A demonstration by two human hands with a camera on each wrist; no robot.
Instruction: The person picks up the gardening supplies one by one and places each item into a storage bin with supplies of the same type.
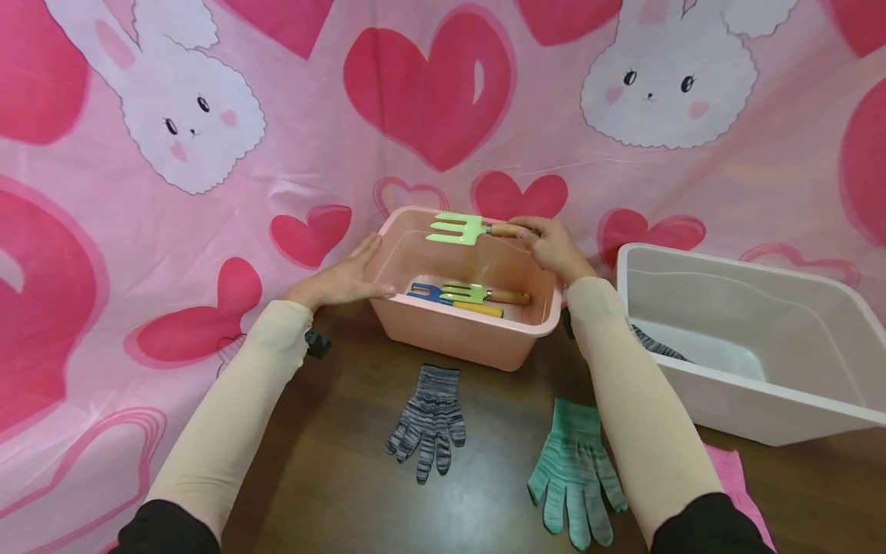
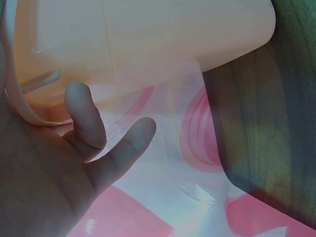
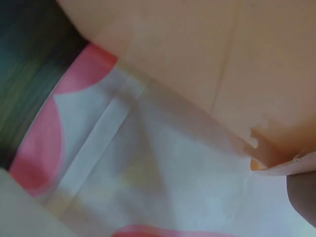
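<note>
My right hand (image 1: 554, 248) grips the wooden handle of a light green garden fork (image 1: 462, 228), held level above the far side of a pink basin (image 1: 460, 338). My left hand (image 1: 346, 275) rests on the basin's left rim, its fingers extended; the left wrist view shows this hand (image 2: 54, 163) against the basin wall (image 2: 148, 34). Inside the basin lie a second green fork (image 1: 471, 293) with a wooden handle and a blue fork (image 1: 432, 294) with a yellow handle. In the right wrist view, only a bit of the hand (image 3: 303, 195) shows beside the basin (image 3: 187, 54).
A larger white bin (image 1: 768, 400) stands at the right, with a dark striped glove (image 1: 657, 344) partly visible inside. On the wooden table (image 1: 332, 462) lie a grey striped glove (image 1: 431, 419), a green glove (image 1: 576, 469) and a pink item (image 1: 737, 485) partly behind my right sleeve.
</note>
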